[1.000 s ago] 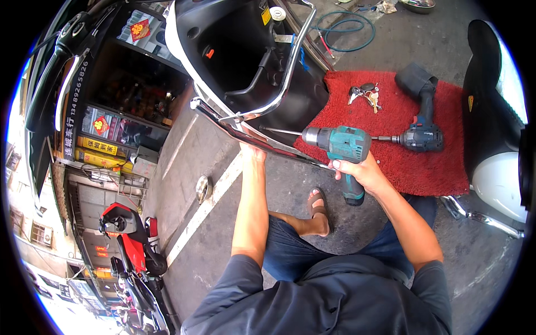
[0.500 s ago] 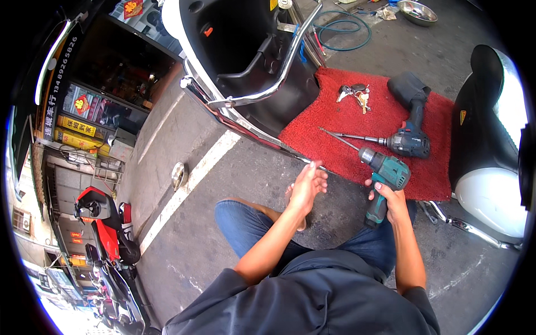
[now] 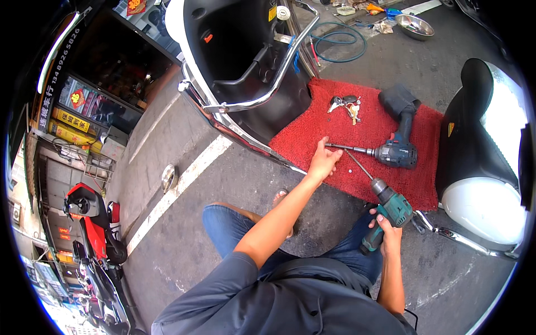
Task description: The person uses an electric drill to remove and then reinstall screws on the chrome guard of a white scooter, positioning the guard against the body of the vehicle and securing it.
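My right hand [image 3: 389,233] is wrapped round the grip of a teal cordless drill [image 3: 397,210]. Its long thin bit [image 3: 360,166] points up and left over a red mat [image 3: 312,120]. My left hand [image 3: 324,163] reaches over the mat's near edge, fingers partly bent and apart, beside the tip of another bit; whether it touches the tip I cannot tell. That bit belongs to a dark cordless driver [image 3: 397,152] lying on the mat. A bunch of keys [image 3: 350,107] rests farther back. Near my left hand lies a tiny pale piece [image 3: 350,171], too small to name.
The mat covers a scooter's footboard, between its black-and-white front panel [image 3: 245,50] and the white rear body [image 3: 483,209]. A green hose [image 3: 340,42] and a metal bowl [image 3: 415,26] lie behind. Another metal bowl [image 3: 169,178] and a red motorbike [image 3: 95,240] are left.
My left hand has moved forward and right, over the mat beside the bit tips. My right hand has brought the teal drill slightly lower, its bit now pointing more steeply. The view has shifted a little.
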